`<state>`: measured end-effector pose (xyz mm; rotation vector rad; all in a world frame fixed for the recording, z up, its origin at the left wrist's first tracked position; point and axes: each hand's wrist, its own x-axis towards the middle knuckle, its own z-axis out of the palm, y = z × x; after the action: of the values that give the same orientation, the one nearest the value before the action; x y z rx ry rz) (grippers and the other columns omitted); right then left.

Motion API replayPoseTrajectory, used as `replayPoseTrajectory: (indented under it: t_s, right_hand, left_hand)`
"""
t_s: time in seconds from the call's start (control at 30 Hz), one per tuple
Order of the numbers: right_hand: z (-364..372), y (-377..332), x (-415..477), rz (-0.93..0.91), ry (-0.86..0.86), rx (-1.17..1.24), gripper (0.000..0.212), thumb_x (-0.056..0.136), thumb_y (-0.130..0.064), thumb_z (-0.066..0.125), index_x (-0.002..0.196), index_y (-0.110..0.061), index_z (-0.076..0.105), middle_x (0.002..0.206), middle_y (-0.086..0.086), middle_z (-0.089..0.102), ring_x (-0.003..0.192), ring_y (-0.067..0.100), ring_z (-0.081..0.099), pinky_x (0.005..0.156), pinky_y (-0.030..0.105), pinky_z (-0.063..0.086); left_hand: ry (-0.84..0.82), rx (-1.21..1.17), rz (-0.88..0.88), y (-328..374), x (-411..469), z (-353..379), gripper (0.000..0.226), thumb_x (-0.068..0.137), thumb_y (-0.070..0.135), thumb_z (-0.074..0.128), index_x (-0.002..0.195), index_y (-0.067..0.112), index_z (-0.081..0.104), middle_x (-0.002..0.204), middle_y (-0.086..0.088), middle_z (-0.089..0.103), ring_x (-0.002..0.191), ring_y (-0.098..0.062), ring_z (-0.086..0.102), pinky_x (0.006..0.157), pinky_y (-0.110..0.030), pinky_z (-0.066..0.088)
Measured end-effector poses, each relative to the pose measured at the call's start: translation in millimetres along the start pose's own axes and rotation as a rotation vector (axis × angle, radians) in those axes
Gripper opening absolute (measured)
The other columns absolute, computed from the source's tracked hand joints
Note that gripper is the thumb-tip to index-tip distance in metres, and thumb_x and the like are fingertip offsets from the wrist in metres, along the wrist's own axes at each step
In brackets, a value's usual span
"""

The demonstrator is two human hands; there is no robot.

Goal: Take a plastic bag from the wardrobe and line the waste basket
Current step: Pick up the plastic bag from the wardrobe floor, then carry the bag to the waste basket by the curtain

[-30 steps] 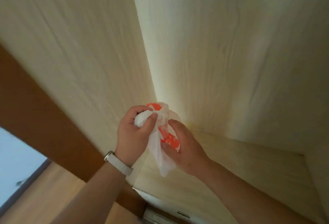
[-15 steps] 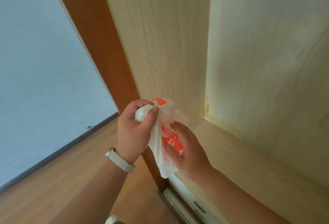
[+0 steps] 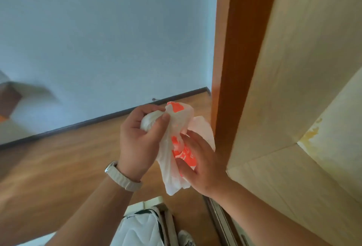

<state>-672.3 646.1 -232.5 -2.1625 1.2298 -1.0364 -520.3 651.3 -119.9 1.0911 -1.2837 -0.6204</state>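
A person's left grip [image 3: 141, 140] curls tight round the bunched top of a white-and-orange plastic bag [image 3: 177, 120], and the right grip [image 3: 203, 163] pinches its lower folds, just outside the wardrobe [image 3: 284, 89]. The bag looks fetched. No waste basket is in view, so lining it apparently remains.

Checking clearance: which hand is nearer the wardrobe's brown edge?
Right. The right hand sits just left of the brown edge; the left hand is farther left, across the plastic bag.
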Motion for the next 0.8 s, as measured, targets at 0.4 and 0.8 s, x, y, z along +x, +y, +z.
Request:
replayPoseTrajectory:
  t_s: [0.4, 0.8]
  right_hand:
    - [106.5, -6.4, 141.3, -0.169, -0.232, 0.024, 0.050, 0.098, -0.050, 0.054, 0.143, -0.036, 0.038, 0.148, -0.013, 0.043, 0.134, 0.004, 0.041, 0.107, 0.024, 0.040]
    - [184.2, -58.3, 221.6, -0.341, -0.373, 0.201, 0.054, 0.094, -0.062, 0.046, 0.143, -0.040, 0.033, 0.147, -0.016, 0.043, 0.134, 0.004, 0.041, 0.106, 0.039, 0.048]
  left_hand:
    - [0.244, 0.099, -0.107, -79.6, 88.3, -101.0, 0.008, 0.079, 0.024, 0.069, 0.087, 0.023, 0.067, 0.084, 0.013, 0.071, 0.074, -0.006, 0.067, 0.063, -0.022, 0.055]
    - [0.479, 0.221, -0.104, -96.8, 131.6, -199.3, 0.006, 0.084, 0.018, 0.072, 0.089, 0.018, 0.068, 0.085, 0.012, 0.070, 0.078, -0.006, 0.066, 0.066, -0.025, 0.057]
